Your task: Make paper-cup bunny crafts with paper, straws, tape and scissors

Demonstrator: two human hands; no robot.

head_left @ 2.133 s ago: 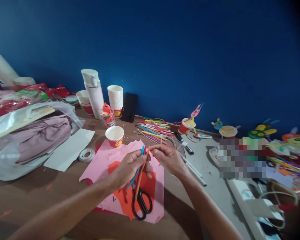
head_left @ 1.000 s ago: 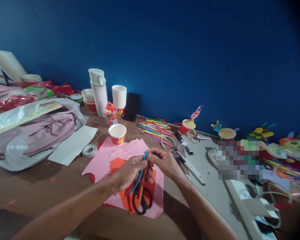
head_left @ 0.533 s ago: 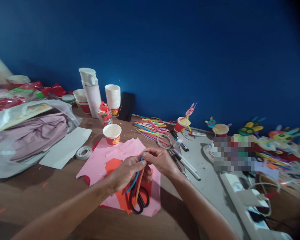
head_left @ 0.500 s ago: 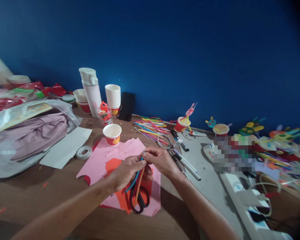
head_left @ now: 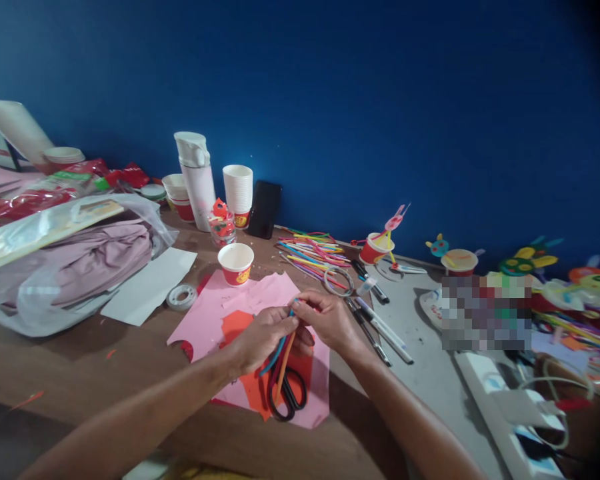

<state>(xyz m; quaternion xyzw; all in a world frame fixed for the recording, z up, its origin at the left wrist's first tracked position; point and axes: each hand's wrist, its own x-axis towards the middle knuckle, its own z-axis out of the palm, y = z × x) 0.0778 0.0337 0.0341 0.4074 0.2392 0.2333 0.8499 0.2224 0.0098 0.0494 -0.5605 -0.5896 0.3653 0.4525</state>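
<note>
Above the pink paper (head_left: pixel 310 403), both my hands meet with the fingers close together. My left hand (head_left: pixel 265 337) is closed on several pipe cleaners, whose lower ends hang below it: a blue pipe cleaner (head_left: pixel 271 359), an orange pipe cleaner (head_left: pixel 283 370) and a dark reddish one between them. My right hand (head_left: pixel 325 320) pinches the upper ends of the same bunch; the fingers cover most of that spot. Beneath lie black-handled scissors (head_left: pixel 300 393) and orange paper (head_left: pixel 236 325). Just beyond the hands stands a red-and-white paper cup (head_left: pixel 237 265).
Loose pipe cleaners (head_left: pixel 315 252), pens (head_left: pixel 385 330) and a tape roll (head_left: pixel 181 297) lie around the paper. A white bottle (head_left: pixel 199 187) and stacked cups (head_left: pixel 238 193) stand by the blue wall. A plastic bag (head_left: pixel 70 287) is left, a power strip (head_left: pixel 485 393) right.
The whole scene has shifted slightly to the right as the view turned left. Both hands keep their grip on the bunch, with little visible movement of the fingers.
</note>
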